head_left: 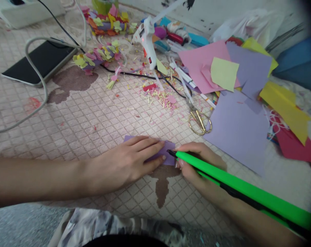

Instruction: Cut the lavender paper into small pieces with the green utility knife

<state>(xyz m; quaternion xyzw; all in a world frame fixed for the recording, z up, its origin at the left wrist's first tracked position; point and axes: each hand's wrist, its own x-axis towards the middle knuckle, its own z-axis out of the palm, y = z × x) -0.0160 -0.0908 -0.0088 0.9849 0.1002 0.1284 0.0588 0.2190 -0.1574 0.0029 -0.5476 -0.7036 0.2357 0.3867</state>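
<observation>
Lilac paper scrap point(168, 151) pinned flat at 6 o'clock, green pen point(238, 188) tip at its right edge.

Left hand point(127, 161): fingers spread, pressing down, no pinch. Right hand point(196, 164): narrow grip on pen. Scrap light, thin, limp, likely to slide; best taken by exposed edge at 10 o'clock. Gold scissors point(199, 122) at 2 o'clock from scrap.

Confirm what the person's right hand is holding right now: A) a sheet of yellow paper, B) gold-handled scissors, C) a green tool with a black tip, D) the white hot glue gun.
C: the right hand grips the green tool, its black tip at the purple paper, while the gold-handled scissors lie apart from the hand.
</observation>
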